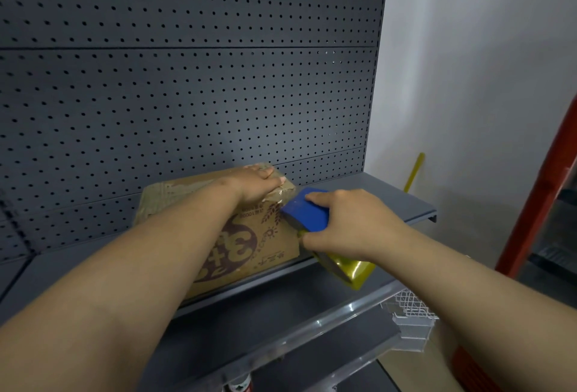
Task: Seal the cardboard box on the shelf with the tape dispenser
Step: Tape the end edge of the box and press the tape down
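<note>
A brown cardboard box (268, 241) with dark printed figures sits on the grey shelf (384, 201), its top covered in glossy tape. My left hand (256, 184) lies flat on the box's top right corner, pressing down. My right hand (352, 223) grips a blue tape dispenser (307, 209) whose front edge touches the box's right upper edge. A yellowish tape roll (349, 268) hangs below my right hand. A strip of tape runs from the dispenser onto the box corner.
A dark pegboard (187, 79) backs the shelf. A lower shelf with a clear plastic front lip (327, 326) and a white wire basket (412, 307) lies below. A red post (537, 204) and a yellow stick (413, 173) stand at right.
</note>
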A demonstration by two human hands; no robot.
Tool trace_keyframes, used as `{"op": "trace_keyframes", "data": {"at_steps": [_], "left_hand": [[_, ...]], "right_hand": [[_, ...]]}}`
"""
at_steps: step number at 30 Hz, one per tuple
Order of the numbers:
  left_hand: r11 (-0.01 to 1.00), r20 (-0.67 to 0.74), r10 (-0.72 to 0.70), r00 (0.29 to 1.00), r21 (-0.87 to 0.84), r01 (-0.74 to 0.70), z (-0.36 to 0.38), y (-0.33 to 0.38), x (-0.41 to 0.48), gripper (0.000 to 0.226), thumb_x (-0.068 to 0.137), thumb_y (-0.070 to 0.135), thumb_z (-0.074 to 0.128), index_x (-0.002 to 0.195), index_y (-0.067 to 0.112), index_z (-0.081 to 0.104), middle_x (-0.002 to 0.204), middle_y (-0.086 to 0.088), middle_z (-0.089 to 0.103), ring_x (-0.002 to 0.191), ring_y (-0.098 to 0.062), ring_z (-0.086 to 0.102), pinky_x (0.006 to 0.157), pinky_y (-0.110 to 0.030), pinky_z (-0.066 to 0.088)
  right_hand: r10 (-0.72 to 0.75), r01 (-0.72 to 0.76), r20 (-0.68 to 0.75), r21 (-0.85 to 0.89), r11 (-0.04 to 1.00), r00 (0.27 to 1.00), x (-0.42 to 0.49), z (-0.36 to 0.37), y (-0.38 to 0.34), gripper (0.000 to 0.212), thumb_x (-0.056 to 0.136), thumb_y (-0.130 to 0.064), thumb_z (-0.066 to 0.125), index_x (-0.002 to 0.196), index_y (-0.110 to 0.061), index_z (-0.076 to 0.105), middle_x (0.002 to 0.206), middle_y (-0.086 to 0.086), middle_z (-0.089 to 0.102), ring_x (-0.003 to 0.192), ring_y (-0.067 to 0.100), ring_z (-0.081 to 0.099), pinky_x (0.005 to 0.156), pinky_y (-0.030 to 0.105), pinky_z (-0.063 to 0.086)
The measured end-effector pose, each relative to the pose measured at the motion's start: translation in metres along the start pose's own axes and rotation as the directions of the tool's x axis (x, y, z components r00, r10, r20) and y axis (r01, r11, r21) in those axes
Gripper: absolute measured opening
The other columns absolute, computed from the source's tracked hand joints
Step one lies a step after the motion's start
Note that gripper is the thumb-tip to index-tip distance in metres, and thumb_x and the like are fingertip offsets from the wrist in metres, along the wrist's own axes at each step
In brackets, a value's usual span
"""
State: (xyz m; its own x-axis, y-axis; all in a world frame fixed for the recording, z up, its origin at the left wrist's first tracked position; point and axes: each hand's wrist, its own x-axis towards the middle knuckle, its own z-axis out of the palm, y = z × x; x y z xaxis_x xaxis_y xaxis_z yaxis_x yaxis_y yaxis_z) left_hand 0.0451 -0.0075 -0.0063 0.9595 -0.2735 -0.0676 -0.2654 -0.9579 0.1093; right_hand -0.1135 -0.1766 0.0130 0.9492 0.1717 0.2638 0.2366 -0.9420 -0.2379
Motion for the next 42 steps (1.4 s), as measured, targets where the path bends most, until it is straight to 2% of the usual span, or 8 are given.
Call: {"op": "trace_keyframes", "data": {"at_steps": [15, 18, 21, 24, 27, 31, 35, 42], "left_hand": [[1.0, 0.017, -0.016, 1.0, 0.004, 0.016, -0.004, 0.005, -0.011, 0.066, 0.094, 0.055, 0.019, 0.151, 0.021, 0.01, 0.161, -0.003, 0.002, 0.148, -0.018, 0.003, 0.118, -0.031, 0.003], [1.0, 0.018, -0.006, 1.0, -0.017, 0.006, -0.005, 0.003, -0.013, 0.069, 0.093, 0.058, 0.017, 0.151, 0.022, 0.009, 0.161, 0.0, 0.002, 0.148, -0.017, 0.002, 0.118, -0.033, 0.001], [0.999, 0.017, -0.002, 1.0, -0.042, 0.003, -0.007, 0.001, -0.012, 0.069, 0.092, 0.059, 0.016, 0.151, 0.024, 0.009, 0.161, 0.002, 0.002, 0.148, -0.017, 0.001, 0.118, -0.033, 0.001], [0.999, 0.003, -0.005, 1.0, -0.037, 0.005, -0.006, 0.003, -0.014, 0.068, 0.093, 0.059, 0.016, 0.151, 0.025, 0.006, 0.161, 0.001, 0.0, 0.148, -0.019, 0.0, 0.118, -0.035, 0.001], [0.999, -0.026, -0.009, 1.0, -0.046, 0.008, -0.005, 0.004, -0.016, 0.071, 0.09, 0.062, 0.014, 0.151, 0.027, 0.0, 0.161, -0.002, -0.002, 0.148, -0.022, 0.0, 0.118, -0.04, 0.003], [0.999, -0.212, 0.016, 0.977, -0.034, -0.023, -0.006, 0.001, -0.023, 0.069, 0.092, 0.059, 0.011, 0.151, 0.024, 0.009, 0.16, -0.004, 0.009, 0.148, -0.019, 0.009, 0.119, -0.041, 0.007], [0.992, -0.455, 0.036, 0.89, -0.092, -0.087, -0.014, -0.002, -0.037, 0.062, 0.095, 0.053, 0.015, 0.143, 0.022, 0.038, 0.152, 0.002, 0.037, 0.14, -0.014, 0.033, 0.116, -0.037, 0.025], [0.962, -0.541, -0.024, 0.841, -0.24, -0.127, -0.037, -0.04, -0.068, 0.055, 0.095, 0.051, 0.023, 0.139, 0.025, 0.044, 0.147, 0.007, 0.043, 0.136, -0.011, 0.037, 0.109, -0.027, 0.027]], "right_hand": [[0.007, -0.007, 0.002, -0.027, 1.0, 1.0, 0.0, 0.006, -0.004, 0.053, 0.067, -0.045, 0.063, 0.116, -0.026, 0.059, 0.101, 0.004, 0.067, 0.09, 0.026, 0.06, 0.072, 0.032, 0.051], [0.063, -0.048, 0.125, -0.122, 0.991, 0.99, -0.005, 0.02, 0.015, 0.046, 0.061, -0.05, 0.062, 0.101, -0.027, 0.064, 0.09, 0.002, 0.067, 0.086, 0.025, 0.062, 0.067, 0.03, 0.051], [0.096, -0.087, 0.181, -0.056, 0.995, 0.979, -0.022, 0.04, 0.029, 0.057, 0.064, -0.052, 0.063, 0.118, -0.033, 0.058, 0.1, 0.002, 0.068, 0.09, 0.023, 0.062, 0.073, 0.031, 0.052], [0.161, -0.159, -0.035, 0.035, 0.987, 0.986, -0.014, 0.03, 0.049, 0.071, 0.07, -0.054, 0.065, 0.136, -0.039, 0.042, 0.113, 0.006, 0.065, 0.099, 0.022, 0.06, 0.075, 0.026, 0.045], [0.2, -0.188, -0.113, 0.112, 0.976, 0.973, 0.012, 0.012, 0.063, 0.082, 0.068, -0.062, 0.064, 0.14, -0.039, 0.034, 0.112, 0.01, 0.055, 0.098, 0.024, 0.055, 0.083, 0.031, 0.043], [0.255, -0.222, -0.057, 0.333, 0.916, 0.965, 0.056, 0.002, 0.071, 0.073, 0.078, -0.064, 0.053, 0.142, -0.034, 0.034, 0.133, 0.011, 0.05, 0.117, 0.028, 0.051, 0.093, 0.033, 0.039], [0.197, -0.199, 0.028, 0.103, 0.974, 0.98, 0.096, 0.022, 0.076, 0.07, 0.086, -0.04, 0.057, 0.147, -0.028, 0.023, 0.132, 0.019, 0.044, 0.115, 0.034, 0.047, 0.094, 0.036, 0.04], [0.077, -0.057, 0.06, -0.276, 0.959, 0.995, 0.147, 0.088, 0.096, 0.069, 0.086, -0.045, 0.056, 0.144, -0.039, 0.019, 0.13, 0.015, 0.042, 0.116, 0.033, 0.045, 0.097, 0.043, 0.042]]}}
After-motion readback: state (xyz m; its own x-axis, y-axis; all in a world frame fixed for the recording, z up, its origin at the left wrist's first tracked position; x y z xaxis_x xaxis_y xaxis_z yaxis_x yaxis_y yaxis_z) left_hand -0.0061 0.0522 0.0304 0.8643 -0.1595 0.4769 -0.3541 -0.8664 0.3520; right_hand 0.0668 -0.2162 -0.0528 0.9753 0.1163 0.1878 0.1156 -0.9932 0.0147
